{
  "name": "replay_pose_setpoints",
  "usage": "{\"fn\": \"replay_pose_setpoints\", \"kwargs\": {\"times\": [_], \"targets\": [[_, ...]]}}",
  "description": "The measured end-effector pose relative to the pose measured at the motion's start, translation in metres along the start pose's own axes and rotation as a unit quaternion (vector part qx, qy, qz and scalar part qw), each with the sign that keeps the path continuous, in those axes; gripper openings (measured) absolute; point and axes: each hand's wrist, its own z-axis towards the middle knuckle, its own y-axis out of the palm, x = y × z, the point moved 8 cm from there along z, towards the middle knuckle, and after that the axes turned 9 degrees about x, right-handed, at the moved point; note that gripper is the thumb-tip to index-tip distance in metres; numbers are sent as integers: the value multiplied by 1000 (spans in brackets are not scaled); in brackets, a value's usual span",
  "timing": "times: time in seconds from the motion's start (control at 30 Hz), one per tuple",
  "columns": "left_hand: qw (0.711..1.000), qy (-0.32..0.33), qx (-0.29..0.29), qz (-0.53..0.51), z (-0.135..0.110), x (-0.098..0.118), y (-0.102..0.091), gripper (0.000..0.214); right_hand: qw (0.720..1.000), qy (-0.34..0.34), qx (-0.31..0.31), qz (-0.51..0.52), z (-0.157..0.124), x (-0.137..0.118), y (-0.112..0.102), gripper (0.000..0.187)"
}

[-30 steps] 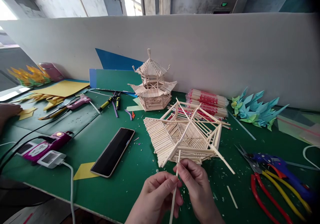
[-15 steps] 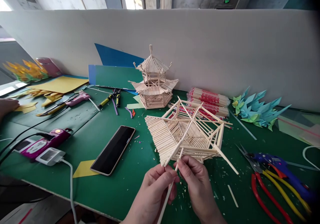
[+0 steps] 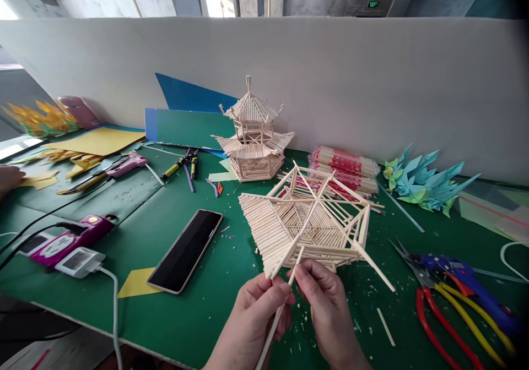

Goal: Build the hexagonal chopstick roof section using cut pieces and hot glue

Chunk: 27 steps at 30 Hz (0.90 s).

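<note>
My left hand (image 3: 254, 320) and my right hand (image 3: 326, 309) both pinch one thin wooden stick (image 3: 278, 315), which slants from the lower left up to the near edge of an upside-down hexagonal stick roof (image 3: 308, 224). The stick's upper tip rests beside a rib of that roof. The roof lies on the green mat (image 3: 194, 309) right in front of my hands. Behind it stands a finished stick pagoda (image 3: 253, 136).
A black phone (image 3: 185, 251) lies left of the roof. Red-handled cutters (image 3: 430, 309) and a blue glue gun (image 3: 467, 282) are on the right. Packs of sticks (image 3: 345, 166), blue paper cranes (image 3: 425, 180), a purple power strip (image 3: 68, 240) and another person's hand (image 3: 8, 177) are around.
The stick's lower end has swung from pointing straight down toward the left. The view shifted slightly; my hands stay pinched on the stick at the roof's near edge.
</note>
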Motion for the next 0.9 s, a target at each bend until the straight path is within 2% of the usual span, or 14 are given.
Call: {"fn": "replay_pose_setpoints", "kwargs": {"times": [0.27,0.9], "targets": [[1000,2,6,-29,-1,-3,-1,20,1000,-6,-7,-16,0,-1,-1,31],[999,25,29,-24,-4,-3,-1,23,999,-8,5,-32,2,-11,0,31]]}}
